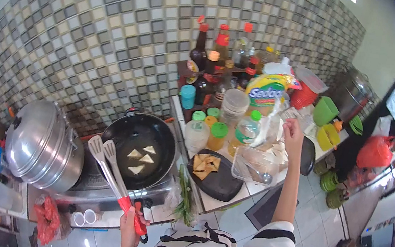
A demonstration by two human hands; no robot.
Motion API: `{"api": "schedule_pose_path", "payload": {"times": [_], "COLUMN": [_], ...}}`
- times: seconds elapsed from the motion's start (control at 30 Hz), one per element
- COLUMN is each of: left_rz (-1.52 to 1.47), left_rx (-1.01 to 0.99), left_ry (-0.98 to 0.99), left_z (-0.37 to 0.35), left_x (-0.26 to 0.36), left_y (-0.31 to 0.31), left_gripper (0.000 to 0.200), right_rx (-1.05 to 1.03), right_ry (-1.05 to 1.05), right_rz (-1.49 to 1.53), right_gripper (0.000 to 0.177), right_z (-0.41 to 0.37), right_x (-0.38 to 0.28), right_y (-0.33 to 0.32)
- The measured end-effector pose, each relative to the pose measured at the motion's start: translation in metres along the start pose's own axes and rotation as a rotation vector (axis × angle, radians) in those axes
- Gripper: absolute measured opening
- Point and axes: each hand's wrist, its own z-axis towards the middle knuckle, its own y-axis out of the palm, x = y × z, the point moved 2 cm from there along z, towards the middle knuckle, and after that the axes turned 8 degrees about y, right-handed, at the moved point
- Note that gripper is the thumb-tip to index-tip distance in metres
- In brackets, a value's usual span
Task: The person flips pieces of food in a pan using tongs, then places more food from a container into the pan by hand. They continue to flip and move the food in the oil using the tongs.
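In the left hand (pixel 129 227), metal tongs (pixel 111 178) with glossy plastic grips (pixel 127 206) are shining; beyond it, a smooth wok (pixel 139 136) is gleaming.

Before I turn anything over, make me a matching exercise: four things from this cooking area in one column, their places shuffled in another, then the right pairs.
Things:
1. Red-handled metal tongs
2. Pale triangular pieces
3. Golden-brown triangular pieces
4. Large domed silver metal pot

Places:
A. On the flat black plate
B. In your left hand
C. To the left of the round black pan
D. Inside that pan

Right pairs: 1-B, 2-D, 3-A, 4-C
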Motion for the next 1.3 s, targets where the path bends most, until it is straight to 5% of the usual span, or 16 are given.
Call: {"api": "schedule_pose_path", "payload": {"times": [0.13, 0.33, 0.5, 0.67, 1.07, 1.23, 1.3], "left_rz": [-0.008, -0.024, 0.039, 0.048, 0.068, 0.075, 0.082], "left_rx": [0.044, 0.108, 0.121, 0.137, 0.079, 0.033, 0.007], "left_ry": [0.009, 0.028, 0.047, 0.029, 0.032, 0.031, 0.042], "left_z": [-0.003, -0.008, -0.016, -0.02, -0.013, -0.005, -0.001], "left_x": [0.003, 0.006, 0.009, 0.01, 0.017, 0.013, 0.009], "left_y": [-0.013, -0.037, -0.049, -0.058, -0.052, -0.036, -0.027], "left_gripper": [0.032, 0.033, 0.033, 0.033, 0.031, 0.033, 0.034], "right_rx": [-0.207, -1.028, -1.012, -0.883, -0.884, -0.982, -1.207], "right_ry": [-0.195, -0.241, -0.53, -0.336, -0.349, -0.671, -0.534], "right_rz": [0.093, 0.048, -0.217, -0.512, -0.406, -0.187, -0.142], "right_gripper": [0.016, 0.014, 0.01, 0.012, 0.017, 0.023, 0.022], "right_z": [-0.039, -0.094, -0.123, -0.137, -0.131, -0.11, -0.104], "right_x": [-0.111, -0.146, -0.112, -0.095, -0.11, -0.141, -0.155], "right_y": [0.064, 0.244, 0.394, 0.463, 0.454, 0.335, 0.258]}}
